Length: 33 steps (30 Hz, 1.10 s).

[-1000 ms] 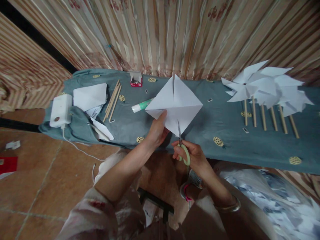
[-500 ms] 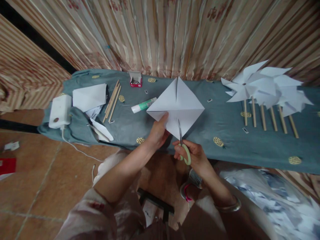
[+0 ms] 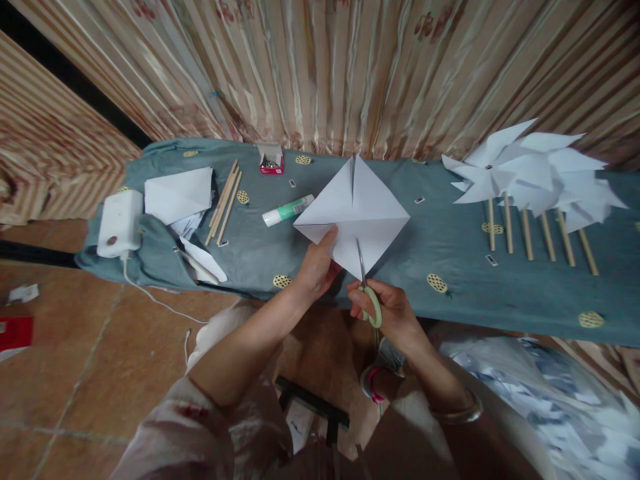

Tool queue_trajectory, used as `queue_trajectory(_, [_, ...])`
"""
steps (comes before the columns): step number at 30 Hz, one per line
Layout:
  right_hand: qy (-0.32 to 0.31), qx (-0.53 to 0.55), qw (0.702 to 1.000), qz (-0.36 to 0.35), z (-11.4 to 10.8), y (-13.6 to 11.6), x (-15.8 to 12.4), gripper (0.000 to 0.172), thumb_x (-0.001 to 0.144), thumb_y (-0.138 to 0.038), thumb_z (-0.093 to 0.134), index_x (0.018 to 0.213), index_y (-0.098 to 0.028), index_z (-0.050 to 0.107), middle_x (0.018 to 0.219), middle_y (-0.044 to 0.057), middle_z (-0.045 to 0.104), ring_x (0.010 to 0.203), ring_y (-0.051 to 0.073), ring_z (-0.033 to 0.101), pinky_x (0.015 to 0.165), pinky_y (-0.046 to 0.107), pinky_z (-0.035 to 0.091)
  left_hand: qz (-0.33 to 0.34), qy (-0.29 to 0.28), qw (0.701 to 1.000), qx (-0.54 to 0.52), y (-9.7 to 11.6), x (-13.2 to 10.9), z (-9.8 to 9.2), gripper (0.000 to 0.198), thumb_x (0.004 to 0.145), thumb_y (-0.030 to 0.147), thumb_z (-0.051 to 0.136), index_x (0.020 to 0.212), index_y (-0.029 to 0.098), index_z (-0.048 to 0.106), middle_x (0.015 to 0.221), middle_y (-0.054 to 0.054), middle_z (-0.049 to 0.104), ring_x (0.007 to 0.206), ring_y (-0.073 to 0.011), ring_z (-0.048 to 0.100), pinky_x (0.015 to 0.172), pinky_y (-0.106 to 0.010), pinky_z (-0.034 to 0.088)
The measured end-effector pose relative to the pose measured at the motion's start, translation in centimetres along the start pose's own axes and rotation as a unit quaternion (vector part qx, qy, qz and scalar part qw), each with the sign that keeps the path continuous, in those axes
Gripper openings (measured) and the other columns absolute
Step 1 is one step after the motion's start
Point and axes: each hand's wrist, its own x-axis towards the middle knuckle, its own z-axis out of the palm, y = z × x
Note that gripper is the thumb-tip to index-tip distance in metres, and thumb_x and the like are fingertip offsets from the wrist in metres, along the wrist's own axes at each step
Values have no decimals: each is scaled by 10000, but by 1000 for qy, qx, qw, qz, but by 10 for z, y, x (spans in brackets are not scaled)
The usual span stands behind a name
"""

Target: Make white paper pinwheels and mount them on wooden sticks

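Observation:
A white square sheet of paper [image 3: 375,200], turned like a diamond, has creases across it and a slit running in from its far corner. My left hand [image 3: 319,265] pinches its near left edge, thumb on top and fingers beneath. In my right hand [image 3: 387,307] is a pair of scissors [image 3: 371,303] with light green handles. Their blades lie over the near corner of the paper and point toward its middle. Just left of the paper, a glue stick [image 3: 287,211] with a green label lies on the cloth, its end close to the sheet.
Several paper pinwheels [image 3: 525,167] on wooden sticks lie at the right of the cloth-covered table [image 3: 465,267]. Leftward are loose wooden sticks [image 3: 225,203], a small red box [image 3: 271,162] of metal pieces, folded papers [image 3: 180,193] and a white corded box [image 3: 120,223]. A curtain [image 3: 320,80] hangs behind.
The scissor blades look closer together than before, at the near corner of the paper. Both hands and the sheet stay almost where they were.

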Motion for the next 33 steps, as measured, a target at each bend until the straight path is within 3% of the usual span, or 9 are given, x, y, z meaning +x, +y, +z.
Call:
queue_trajectory(9, [3,-1,1000,5,-2,-4,2,411,618,-581,759,676,-189,649,514,3,631,489,126,549,476,240,429,-2,-32,999,-3,-8,0,-4,149,863,245,612,941,128,660,798,-29,710,695,-136,638,724,-261,525])
queue_trajectory(24, [4,-44,999,-18,-3,-2,2,430,701,-627,680,639,-202,649,518,12,639,482,126,548,457,235,427,-18,-22,999,-17,-7,-3,-1,126,854,237,643,923,133,663,763,-11,689,633,-113,612,698,-239,505])
queue_trajectory(33, [9,-47,999,-18,-1,-5,2,420,693,-602,696,571,-207,622,491,6,621,460,116,529,465,234,436,-14,-17,1000,-1,-6,-5,1,136,905,212,551,897,147,669,765,-24,688,686,-152,613,729,-286,522])
